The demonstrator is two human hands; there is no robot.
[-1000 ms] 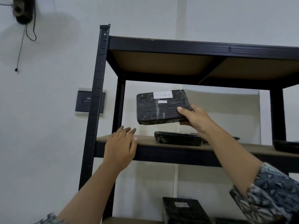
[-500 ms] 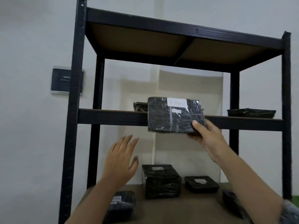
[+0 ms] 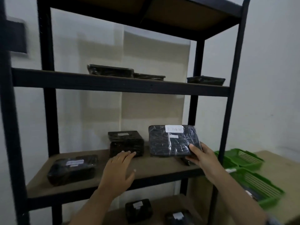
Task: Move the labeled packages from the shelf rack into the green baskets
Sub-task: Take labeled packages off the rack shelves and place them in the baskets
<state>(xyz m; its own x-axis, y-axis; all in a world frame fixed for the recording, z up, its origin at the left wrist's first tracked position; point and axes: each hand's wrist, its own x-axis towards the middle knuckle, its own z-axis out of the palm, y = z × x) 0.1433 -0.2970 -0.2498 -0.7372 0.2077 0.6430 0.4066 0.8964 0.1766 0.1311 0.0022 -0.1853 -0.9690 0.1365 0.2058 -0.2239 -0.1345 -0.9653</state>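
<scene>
The right hand has its grip clamped on the lower right corner of a black wrapped package, thumb on the front face and the other fingers behind it, so the package stands nearly upright in front of the middle shelf of the black shelf rack, its white label at the top edge facing the camera. The left hand is spread flat with its grip apart and holding nothing, palm down over the middle shelf, its fingertips at the foot of a stack of packages standing just left of the held one. Further left on the same shelf lies another labeled package, near the front edge. On the shelf above, three flat dark packages lie in a row toward the back. Below, on the lowest shelf in view, two more labeled packages sit apart from each other. To the right of the rack, two green baskets rest on a light wooden counter, one behind the other, the nearer one partly hidden by the right forearm.
</scene>
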